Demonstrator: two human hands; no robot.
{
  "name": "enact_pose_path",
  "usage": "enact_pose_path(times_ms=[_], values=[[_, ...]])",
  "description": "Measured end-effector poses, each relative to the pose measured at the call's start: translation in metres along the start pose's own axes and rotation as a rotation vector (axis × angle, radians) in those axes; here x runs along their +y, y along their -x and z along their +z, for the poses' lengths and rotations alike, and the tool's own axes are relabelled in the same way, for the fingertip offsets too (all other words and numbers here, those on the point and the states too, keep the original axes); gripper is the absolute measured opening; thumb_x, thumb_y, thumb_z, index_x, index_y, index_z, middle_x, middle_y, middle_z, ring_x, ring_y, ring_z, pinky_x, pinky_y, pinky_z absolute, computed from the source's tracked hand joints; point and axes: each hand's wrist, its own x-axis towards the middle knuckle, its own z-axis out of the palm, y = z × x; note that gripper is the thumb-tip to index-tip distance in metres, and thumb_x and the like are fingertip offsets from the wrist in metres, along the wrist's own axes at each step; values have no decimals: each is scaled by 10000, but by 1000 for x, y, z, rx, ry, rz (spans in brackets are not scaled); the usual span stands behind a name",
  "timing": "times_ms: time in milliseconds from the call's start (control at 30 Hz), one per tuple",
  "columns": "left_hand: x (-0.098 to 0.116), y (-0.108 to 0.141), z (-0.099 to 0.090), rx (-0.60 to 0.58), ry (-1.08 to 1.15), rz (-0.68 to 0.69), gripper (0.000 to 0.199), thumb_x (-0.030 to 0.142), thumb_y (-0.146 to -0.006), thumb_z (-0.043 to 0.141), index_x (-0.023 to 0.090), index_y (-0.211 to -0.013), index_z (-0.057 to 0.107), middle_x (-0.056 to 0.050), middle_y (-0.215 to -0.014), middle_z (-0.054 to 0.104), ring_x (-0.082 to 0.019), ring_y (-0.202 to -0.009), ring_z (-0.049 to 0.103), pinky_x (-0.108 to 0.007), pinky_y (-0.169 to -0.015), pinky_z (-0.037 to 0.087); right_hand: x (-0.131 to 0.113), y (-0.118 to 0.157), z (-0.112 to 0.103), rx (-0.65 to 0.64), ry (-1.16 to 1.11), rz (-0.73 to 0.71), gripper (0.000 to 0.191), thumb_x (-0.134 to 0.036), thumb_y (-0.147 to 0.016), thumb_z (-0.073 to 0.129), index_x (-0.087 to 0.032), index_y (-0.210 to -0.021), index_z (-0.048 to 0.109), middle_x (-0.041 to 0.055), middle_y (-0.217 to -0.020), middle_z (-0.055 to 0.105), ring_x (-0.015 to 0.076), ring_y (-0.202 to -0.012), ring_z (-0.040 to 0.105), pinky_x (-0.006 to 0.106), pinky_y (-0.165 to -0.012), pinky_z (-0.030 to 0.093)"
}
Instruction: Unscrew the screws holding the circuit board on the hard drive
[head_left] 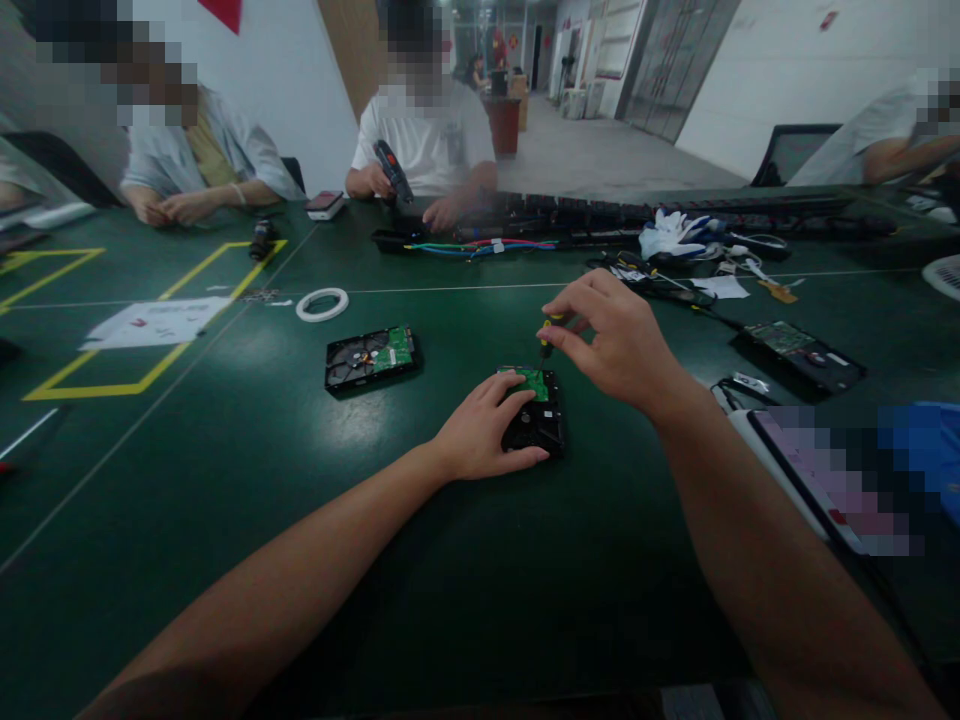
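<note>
My left hand (484, 430) lies over a hard drive (551, 425) on the green table, its fingers across the circuit board and its thumb along the near edge. It holds the drive against the tabletop and hides its left part. Pinched in the fingertips of my right hand (611, 335) is a small yellow and black screwdriver (546, 340), nearly upright, its tip at the green board. Whether the tip sits in a screw is too small to tell. A second hard drive (371, 358) lies to the left, board side up.
A third hard drive (802, 355) lies at right, near a phone-like device (817, 480). Behind are a white ring (322, 304), coloured wires (487, 246) and white gloves (675, 235). Across the table, a person holds a power screwdriver (394, 170). A printed sheet (157, 322) lies at left.
</note>
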Motion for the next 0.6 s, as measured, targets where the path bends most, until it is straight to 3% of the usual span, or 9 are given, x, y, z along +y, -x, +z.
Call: enact_pose_path(times_ms=[333,433,600], values=[[1,0,-1,-10,12,-17,852,736,-920,749,226,-1565,524,-194,-1622,486,-445,-1566,437,-681,-1292,409,-4,0,-5,-66,-63,-25,261,-121,-942,636,-259,-1135,745,70,-1225,788,315,-1187,710,511,-1070,517],[1,0,-1,-13,8,-21,854,736,-919,749,226,-1566,524,-196,-1626,481,-449,-1572,429,-679,-1296,406,-4,0,-5,-58,-44,-10,247,-141,-943,661,-258,-1144,744,75,-1214,789,324,-1168,710,507,-1051,515],[0,1,0,-8,-1,-12,856,735,-925,743,208,-1562,522,-201,-1617,487,-441,-1574,429,-661,-1308,399,-3,-1,-4,-34,19,-5,151,-228,-914,780,-250,-1049,715,69,-1037,743,301,-994,684,457,-918,506]])
